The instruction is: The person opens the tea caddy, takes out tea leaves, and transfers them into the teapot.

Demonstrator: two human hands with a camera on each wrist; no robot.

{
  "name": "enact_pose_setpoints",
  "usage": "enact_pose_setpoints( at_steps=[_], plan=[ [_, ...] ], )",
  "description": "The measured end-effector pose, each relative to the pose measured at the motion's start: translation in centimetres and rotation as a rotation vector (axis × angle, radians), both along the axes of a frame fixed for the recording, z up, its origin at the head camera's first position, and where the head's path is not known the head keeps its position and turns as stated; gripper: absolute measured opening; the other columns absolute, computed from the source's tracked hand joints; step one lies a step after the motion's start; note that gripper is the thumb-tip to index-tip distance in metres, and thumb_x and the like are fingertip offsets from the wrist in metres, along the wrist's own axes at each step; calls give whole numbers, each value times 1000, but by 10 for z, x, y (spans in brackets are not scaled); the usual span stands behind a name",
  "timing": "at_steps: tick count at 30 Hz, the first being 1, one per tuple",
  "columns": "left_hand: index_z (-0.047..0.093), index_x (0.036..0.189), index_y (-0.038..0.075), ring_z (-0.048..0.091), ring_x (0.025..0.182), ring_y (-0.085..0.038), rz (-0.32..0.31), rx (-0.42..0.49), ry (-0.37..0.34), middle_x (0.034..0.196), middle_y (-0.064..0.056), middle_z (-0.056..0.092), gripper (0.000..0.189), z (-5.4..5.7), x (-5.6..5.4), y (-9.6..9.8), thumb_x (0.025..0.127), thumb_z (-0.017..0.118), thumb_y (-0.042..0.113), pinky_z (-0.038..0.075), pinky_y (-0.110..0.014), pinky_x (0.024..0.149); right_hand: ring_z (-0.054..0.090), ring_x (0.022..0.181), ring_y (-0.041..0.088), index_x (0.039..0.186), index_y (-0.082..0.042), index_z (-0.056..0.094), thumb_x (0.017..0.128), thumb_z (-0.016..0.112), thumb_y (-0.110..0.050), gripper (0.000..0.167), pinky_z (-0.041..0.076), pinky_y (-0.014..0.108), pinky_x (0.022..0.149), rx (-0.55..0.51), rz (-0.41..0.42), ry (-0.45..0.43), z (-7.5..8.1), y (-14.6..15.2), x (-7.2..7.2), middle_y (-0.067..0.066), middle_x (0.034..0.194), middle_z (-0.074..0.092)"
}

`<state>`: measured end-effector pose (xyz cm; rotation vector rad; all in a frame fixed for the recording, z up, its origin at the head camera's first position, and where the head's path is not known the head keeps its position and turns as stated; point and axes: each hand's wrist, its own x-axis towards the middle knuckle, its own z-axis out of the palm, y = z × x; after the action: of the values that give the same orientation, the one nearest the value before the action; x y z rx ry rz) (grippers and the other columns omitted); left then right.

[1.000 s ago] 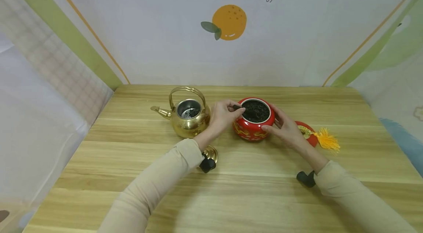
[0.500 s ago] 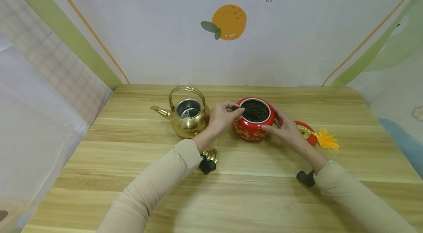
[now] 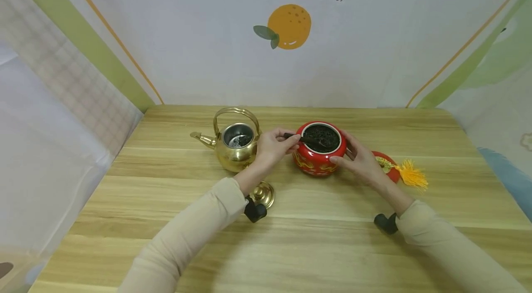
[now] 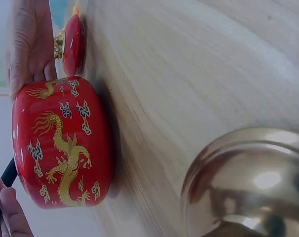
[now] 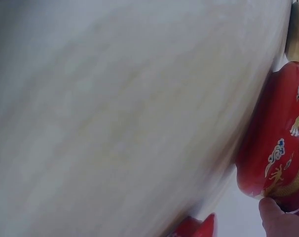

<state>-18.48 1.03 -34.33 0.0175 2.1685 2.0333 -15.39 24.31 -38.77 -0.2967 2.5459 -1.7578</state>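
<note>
In the head view, a round red jar [image 3: 319, 166] with gold dragons stands on the table, filled with dark tea leaves [image 3: 323, 133]. My left hand [image 3: 271, 149] pinches a thin dark tea scoop [image 3: 306, 140] over the jar's left rim, its tip down among the leaves. From the right side my right hand [image 3: 365, 166] grips the jar, thumb in front and fingers behind. The left wrist view shows the jar's dragon side [image 4: 65, 148] close up. Left of the jar, a lidless gold teapot [image 3: 236, 156] holds some dark leaves over a perforated strainer.
The teapot's gold lid [image 3: 263, 195] lies on the wooden table [image 3: 291, 247] near my left wrist. A red jar lid [image 3: 392, 173] with a yellow tassel [image 3: 412, 175] lies to the right, behind my right hand. A printed cloth hangs behind the table.
My left hand has drawn slightly left and the scoop now shows more of its length over the jar. My right hand stays on the jar.
</note>
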Motion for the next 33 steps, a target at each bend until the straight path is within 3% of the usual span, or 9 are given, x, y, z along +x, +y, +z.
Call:
enact_pose_setpoints(
  at_steps=[5, 10, 19, 27, 33],
  plan=[
    [67, 102, -3, 67, 67, -11, 11, 44, -23, 93, -20, 71, 20, 2, 3, -5, 85, 69, 8, 58, -23, 67, 25, 140, 34, 149, -3, 20, 86, 68, -11, 80, 28, 40, 110, 3, 1, 2, 2, -1, 0, 17, 153, 25],
    [67, 102, -4, 70, 76, -19, 21, 96, -31, 93, -21, 70, 20, 2, 4, -11, 85, 69, 7, 59, -26, 71, 25, 140, 33, 149, -4, 20, 86, 69, -12, 80, 28, 42, 110, 2, 4, 0, 3, -2, 0, 17, 153, 25],
    [66, 102, -6, 66, 66, -7, 46, 146, -4, 90, -19, 70, 20, 6, 9, -19, 86, 68, 6, 58, -22, 68, 25, 140, 35, 149, -3, 20, 86, 70, -15, 81, 29, 42, 110, 36, 6, 9, 3, -1, 1, 18, 153, 25],
    [65, 101, -5, 65, 64, -7, 51, 191, 6, 77, -5, 68, 20, 12, 13, -25, 86, 68, 6, 58, -21, 68, 25, 140, 35, 149, -1, 19, 86, 69, -13, 81, 28, 41, 110, 44, 2, 1, 4, -1, 1, 19, 153, 24],
    [64, 101, -5, 65, 64, -6, 53, 212, 8, 75, -1, 67, 19, 19, 18, -32, 86, 68, 6, 58, -20, 67, 25, 139, 37, 149, 0, 18, 86, 69, -15, 82, 28, 45, 110, 85, -7, 7, 4, 0, 1, 21, 152, 24]
  ],
)
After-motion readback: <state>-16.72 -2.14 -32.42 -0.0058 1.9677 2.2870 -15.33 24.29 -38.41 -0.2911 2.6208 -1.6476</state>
